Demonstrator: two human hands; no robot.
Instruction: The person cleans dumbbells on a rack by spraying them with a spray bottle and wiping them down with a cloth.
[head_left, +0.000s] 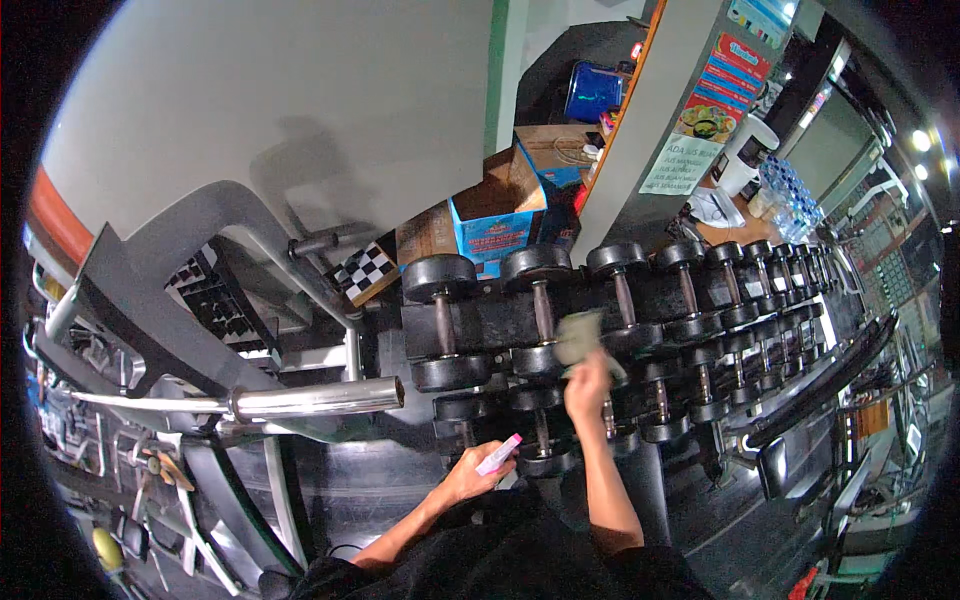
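My left hand (476, 474) is closed around a small white-and-pink bottle (498, 455), its pink end pointing up and to the right. It is just left of a lower-tier dumbbell (541, 427). In my right hand (588, 390) is a pale greenish cloth (579, 337), blurred, reaching over the upper tier of the dumbbell rack (491, 319). The cloth overlaps the edge of a black round-headed dumbbell (544, 307); whether it touches is unclear. Another dumbbell (624, 296) stands just right of it, and a larger one (445, 322) sits at the rack's left end.
A chrome barbell sleeve (322, 397) juts in from the left, beside a grey machine frame (202, 210). Behind the rack are an opened blue cardboard box (499, 214) and a checkered board (365, 271). Bottled water packs (791, 199) stand on a counter at right.
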